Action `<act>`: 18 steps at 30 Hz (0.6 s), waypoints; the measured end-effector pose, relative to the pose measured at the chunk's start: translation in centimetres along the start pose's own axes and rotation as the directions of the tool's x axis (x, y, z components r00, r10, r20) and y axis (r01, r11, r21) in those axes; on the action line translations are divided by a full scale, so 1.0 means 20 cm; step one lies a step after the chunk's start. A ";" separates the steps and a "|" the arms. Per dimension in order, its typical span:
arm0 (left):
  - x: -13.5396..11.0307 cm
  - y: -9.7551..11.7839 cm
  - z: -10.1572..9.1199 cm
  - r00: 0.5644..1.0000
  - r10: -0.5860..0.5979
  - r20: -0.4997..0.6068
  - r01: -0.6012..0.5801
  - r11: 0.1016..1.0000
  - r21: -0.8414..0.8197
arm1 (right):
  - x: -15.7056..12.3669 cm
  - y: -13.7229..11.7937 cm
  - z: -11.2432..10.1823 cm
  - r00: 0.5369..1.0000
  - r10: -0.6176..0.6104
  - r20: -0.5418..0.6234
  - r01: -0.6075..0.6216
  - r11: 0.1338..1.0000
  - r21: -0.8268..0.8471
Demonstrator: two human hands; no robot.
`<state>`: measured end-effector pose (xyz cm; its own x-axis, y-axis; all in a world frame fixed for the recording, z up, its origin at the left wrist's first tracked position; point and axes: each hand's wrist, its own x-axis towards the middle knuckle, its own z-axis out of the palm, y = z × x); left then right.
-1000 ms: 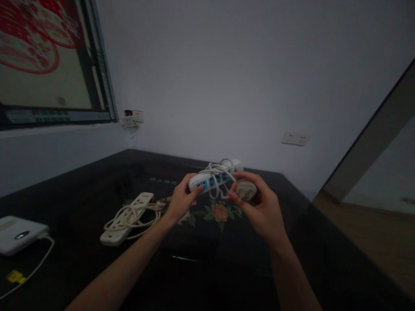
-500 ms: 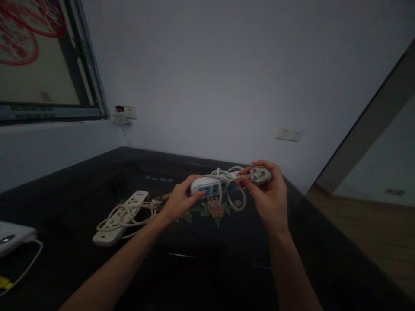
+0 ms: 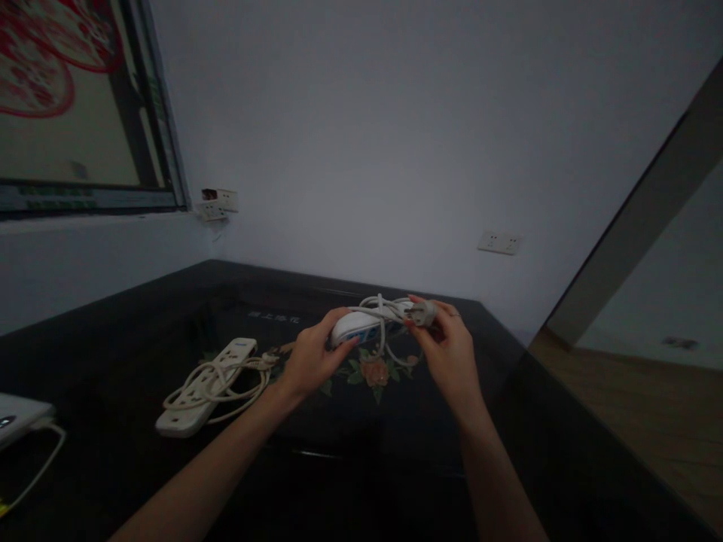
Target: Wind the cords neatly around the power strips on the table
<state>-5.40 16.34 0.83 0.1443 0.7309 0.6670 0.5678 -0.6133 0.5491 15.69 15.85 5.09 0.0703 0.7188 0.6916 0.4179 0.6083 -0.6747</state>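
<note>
My left hand (image 3: 316, 350) grips the near-left end of a white power strip (image 3: 355, 324) with blue sockets, held above the dark table. A white cord (image 3: 382, 309) is looped loosely around the strip, and one loop hangs below it. At the strip's right end, my right hand (image 3: 449, 339) is closed around the plug (image 3: 421, 313), whose metal pins point left. Part of the strip's right end is hidden by cord and fingers. To the left, a second white power strip (image 3: 197, 391) lies on the table with its own cord bundled on top.
The black table (image 3: 350, 489) has a flower print (image 3: 376, 371) in its middle. A white box-like device (image 3: 22, 418) with a cable sits at the left edge. Wall sockets (image 3: 498, 242) are behind the table, and loose socket plates (image 3: 215, 205) hang near the window.
My right hand has moved left towards the strip with the plug. The plug has turned, so its pins now point left instead of towards me. My left hand keeps its grip.
</note>
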 end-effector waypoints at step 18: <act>-0.01 0.00 0.01 1.000 0.003 0.000 -0.003 1.000 0.015 | -0.03 0.10 0.07 0.968 -0.097 -0.233 0.105 0.994 0.020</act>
<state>-5.19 16.25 0.60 0.1463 0.7290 0.6687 0.5793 -0.6111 0.5395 15.33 17.17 2.97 0.2384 0.5582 0.7947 0.4044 0.6869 -0.6038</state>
